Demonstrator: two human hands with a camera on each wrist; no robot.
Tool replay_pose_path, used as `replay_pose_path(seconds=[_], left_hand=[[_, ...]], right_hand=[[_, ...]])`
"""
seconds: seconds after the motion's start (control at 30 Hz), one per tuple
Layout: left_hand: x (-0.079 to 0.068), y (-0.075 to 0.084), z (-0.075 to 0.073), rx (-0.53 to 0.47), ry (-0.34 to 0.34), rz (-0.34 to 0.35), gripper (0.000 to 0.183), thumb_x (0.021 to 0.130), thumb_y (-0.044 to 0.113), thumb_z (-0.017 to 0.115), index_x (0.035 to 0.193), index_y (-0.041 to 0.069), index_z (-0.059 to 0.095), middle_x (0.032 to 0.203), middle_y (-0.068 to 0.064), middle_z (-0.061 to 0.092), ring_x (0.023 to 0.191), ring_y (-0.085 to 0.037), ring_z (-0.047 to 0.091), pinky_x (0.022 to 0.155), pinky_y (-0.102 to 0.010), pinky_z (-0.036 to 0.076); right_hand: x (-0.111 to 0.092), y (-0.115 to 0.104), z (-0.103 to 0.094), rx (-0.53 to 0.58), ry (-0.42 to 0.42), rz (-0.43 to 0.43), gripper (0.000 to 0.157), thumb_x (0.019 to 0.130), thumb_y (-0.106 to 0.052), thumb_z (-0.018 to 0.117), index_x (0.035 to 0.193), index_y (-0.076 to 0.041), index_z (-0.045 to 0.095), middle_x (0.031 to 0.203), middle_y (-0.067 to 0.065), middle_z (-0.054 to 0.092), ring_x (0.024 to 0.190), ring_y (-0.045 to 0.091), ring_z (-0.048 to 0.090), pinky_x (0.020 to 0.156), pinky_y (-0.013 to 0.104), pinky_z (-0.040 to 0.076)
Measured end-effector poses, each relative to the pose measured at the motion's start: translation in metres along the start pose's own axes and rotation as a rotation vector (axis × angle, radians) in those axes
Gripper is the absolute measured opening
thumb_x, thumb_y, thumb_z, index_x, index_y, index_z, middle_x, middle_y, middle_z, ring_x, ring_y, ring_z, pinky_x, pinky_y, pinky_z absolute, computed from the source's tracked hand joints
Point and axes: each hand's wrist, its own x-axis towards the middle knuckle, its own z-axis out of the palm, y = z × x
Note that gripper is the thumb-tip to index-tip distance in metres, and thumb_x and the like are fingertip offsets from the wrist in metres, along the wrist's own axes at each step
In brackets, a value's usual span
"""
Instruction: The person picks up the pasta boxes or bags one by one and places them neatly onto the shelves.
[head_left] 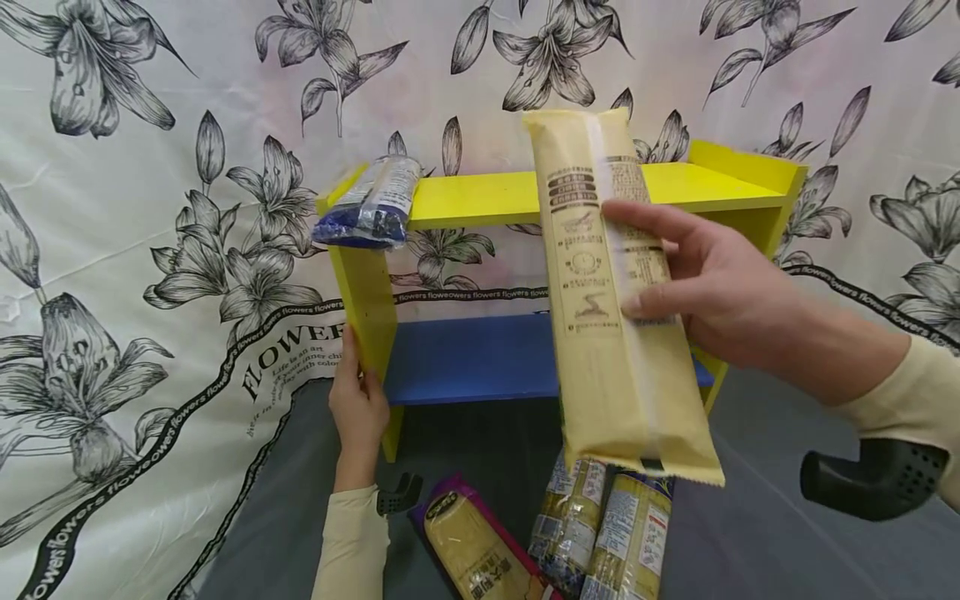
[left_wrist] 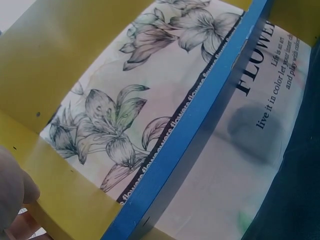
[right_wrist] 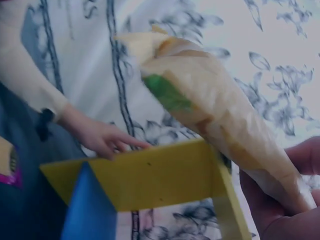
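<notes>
In the head view my right hand grips a long pale-yellow noodle packet by its right edge. The packet stands nearly upright in the air before the shelf, its printed back and white seam towards me. A green patch on the packet shows in the right wrist view. My left hand holds the left side panel of a yellow and blue shelf unit at its front edge. A clear and blue packet lies on the left of the yellow top board, jutting past its front.
Below the shelf, on the dark grey surface, lie a purple-edged noodle packet and two clear noodle packets, one on the left and one on the right. The blue middle board spans the unit. Flower-printed cloth hangs behind.
</notes>
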Motion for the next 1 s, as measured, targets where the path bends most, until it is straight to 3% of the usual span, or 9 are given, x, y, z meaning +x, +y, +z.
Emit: replay_pose_path(seconds=[0.13,0.23,0.4,0.5,0.67,0.83,1.0], left_hand=[[0.002,-0.001,-0.001,0.006,-0.004,-0.006,0.067,0.095,-0.011,0.049,0.158,0.006,0.037,0.135,-0.031,0.060,0.093,-0.050,0.064,0.068,-0.057,0.046],[0.002,-0.001,-0.001,0.007,-0.013,-0.026,0.064,0.095,-0.012,0.048,0.157,0.003,0.038,0.136,-0.031,0.059,0.099,-0.051,0.064,0.071,-0.059,0.048],[0.001,0.003,-0.003,0.001,-0.026,-0.060,0.064,0.096,-0.012,0.048,0.157,0.004,0.038,0.138,-0.030,0.059,0.109,-0.051,0.063,0.079,-0.063,0.051],[0.001,0.004,-0.002,-0.004,-0.024,-0.054,0.064,0.095,-0.013,0.049,0.157,0.003,0.039,0.138,-0.030,0.059,0.110,-0.051,0.063,0.080,-0.063,0.051],[0.002,0.002,-0.002,-0.021,0.000,-0.014,0.065,0.094,-0.015,0.050,0.155,0.001,0.040,0.135,-0.030,0.061,0.108,-0.051,0.064,0.077,-0.063,0.052],[0.004,-0.001,-0.002,-0.034,0.008,-0.004,0.067,0.095,-0.015,0.049,0.157,0.007,0.039,0.134,-0.030,0.061,0.106,-0.050,0.065,0.076,-0.062,0.053],[0.001,-0.002,-0.003,-0.039,-0.005,0.004,0.065,0.096,-0.013,0.050,0.158,0.005,0.038,0.137,-0.030,0.059,0.108,-0.050,0.064,0.078,-0.062,0.053]], right_hand=[[0.028,-0.023,0.004,-0.057,0.192,0.107,0.082,0.094,0.012,0.059,0.156,-0.039,0.040,0.157,0.004,0.036,0.122,0.023,0.063,0.087,0.037,0.061],[0.050,-0.036,0.006,-0.023,0.248,0.126,0.083,0.095,0.011,0.059,0.157,-0.039,0.037,0.164,0.004,0.031,0.133,0.026,0.053,0.087,0.036,0.061],[0.085,-0.049,0.011,0.125,0.262,0.104,0.083,0.094,0.018,0.052,0.159,-0.030,0.033,0.169,0.000,0.025,0.148,0.029,0.039,0.084,0.036,0.062],[0.103,-0.054,0.015,0.181,0.275,0.103,0.085,0.094,0.020,0.050,0.160,-0.030,0.032,0.169,-0.002,0.025,0.150,0.028,0.038,0.098,0.041,0.056],[0.136,-0.057,0.025,0.242,0.309,0.117,0.086,0.095,0.019,0.047,0.162,-0.033,0.028,0.169,-0.008,0.023,0.152,0.024,0.036,0.120,0.042,0.036],[0.167,-0.055,0.031,0.289,0.331,0.163,0.086,0.099,0.015,0.044,0.162,-0.038,0.023,0.170,-0.008,0.019,0.154,0.021,0.034,0.120,0.038,0.036],[0.189,-0.045,0.033,0.223,0.337,0.219,0.085,0.101,0.011,0.041,0.163,-0.041,0.016,0.172,-0.009,0.011,0.154,0.018,0.031,0.115,0.029,0.043]])
